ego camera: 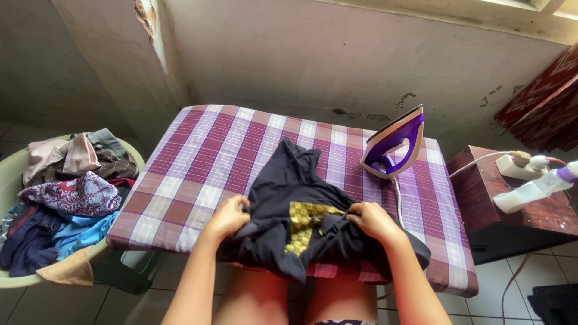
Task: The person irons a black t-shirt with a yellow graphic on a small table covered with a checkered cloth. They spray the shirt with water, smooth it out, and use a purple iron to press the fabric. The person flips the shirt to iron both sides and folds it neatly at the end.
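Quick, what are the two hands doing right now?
Left hand: closed, gripping the dark garment.
Right hand: closed, gripping the same dark garment near its gold patch.

A purple iron stands upright; a laundry basket sits left.

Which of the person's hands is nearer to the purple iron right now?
The right hand. It grips the dark garment just below and left of the iron, which stands upright at the board's far right. The left hand grips the garment's other side, much farther away.
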